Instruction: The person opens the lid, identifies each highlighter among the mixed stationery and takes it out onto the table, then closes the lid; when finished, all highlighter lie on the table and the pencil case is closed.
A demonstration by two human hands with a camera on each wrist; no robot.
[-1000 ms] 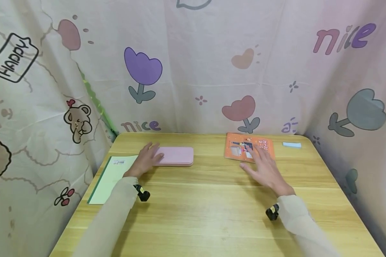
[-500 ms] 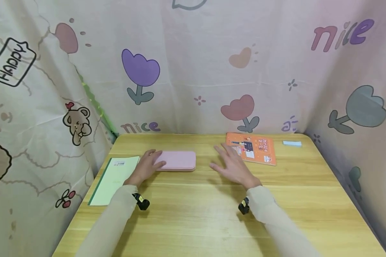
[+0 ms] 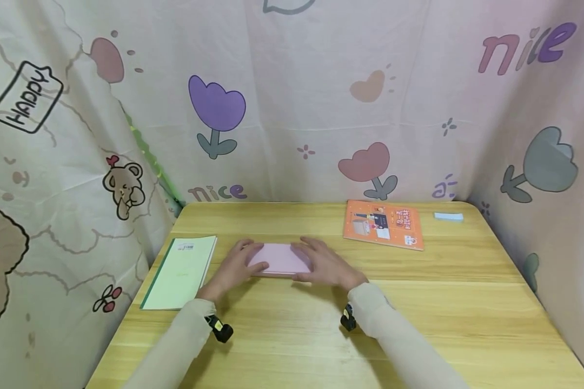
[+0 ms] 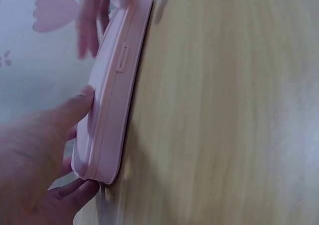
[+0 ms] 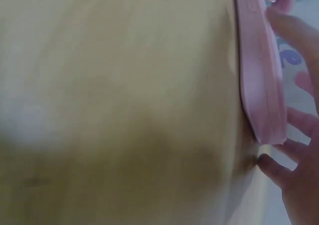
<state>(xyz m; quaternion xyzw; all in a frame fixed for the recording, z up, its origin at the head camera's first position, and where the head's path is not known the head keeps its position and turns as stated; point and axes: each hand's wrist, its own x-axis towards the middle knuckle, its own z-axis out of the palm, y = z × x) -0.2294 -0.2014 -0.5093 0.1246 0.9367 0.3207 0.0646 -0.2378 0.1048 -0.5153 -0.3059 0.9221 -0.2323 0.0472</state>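
Observation:
A pink pencil case (image 3: 281,259) lies lengthwise across the table between both hands. My left hand (image 3: 237,268) holds its left end; in the left wrist view the thumb rests on the lid's edge and fingers (image 4: 82,190) curl round the end, low by the tabletop. At the opposite end, my right hand (image 3: 325,265) has its thumb along the front edge and its fingers over the far side. The right wrist view shows that thumb against the case (image 5: 261,70), with fingers (image 5: 276,170) bent about the end. A slotted tab (image 4: 122,58) sits midway along the front side.
A pale green notebook (image 3: 180,275) lies at the table's left edge, close to the left forearm. Toward the back right are an orange booklet (image 3: 384,224) and a small light-blue bar (image 3: 449,216). Printed curtains (image 3: 292,108) stand behind the wooden table (image 3: 292,335).
The right hand has moved left from over the orange booklet to the case's right end. The case and left hand have shifted toward me and to the right.

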